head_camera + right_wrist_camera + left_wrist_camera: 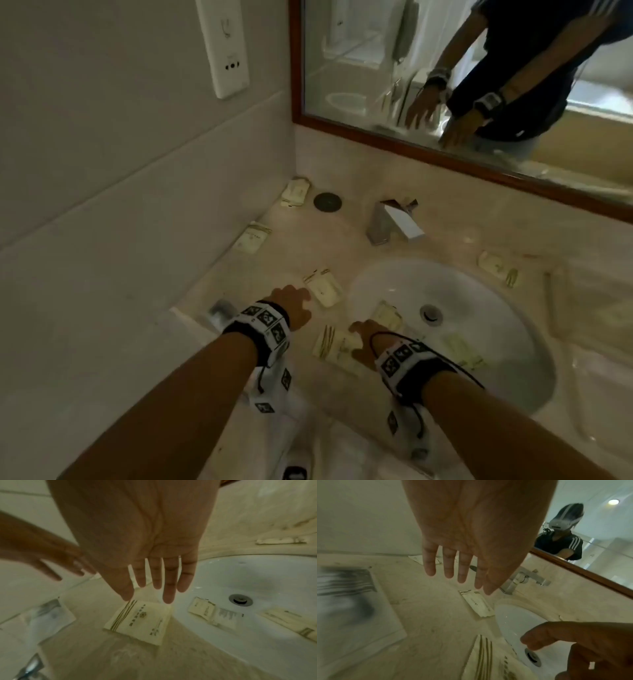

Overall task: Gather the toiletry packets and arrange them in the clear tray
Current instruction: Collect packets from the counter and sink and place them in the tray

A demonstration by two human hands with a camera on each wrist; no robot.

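Over the counter [342, 246] by the sink [496, 291], both hands hover empty with fingers spread, right hand [364, 337] above the nearest striped packet [139, 620], so gathering looks barely begun: next, pinch its edge; I cannot place the clear tray.

We make out no text we can read. The packet [139, 620] on the desk carries gold stripes, a round emblem and lines of small print, all too blurred. The wrist bands [267, 323] bear black-and-white square code markers.
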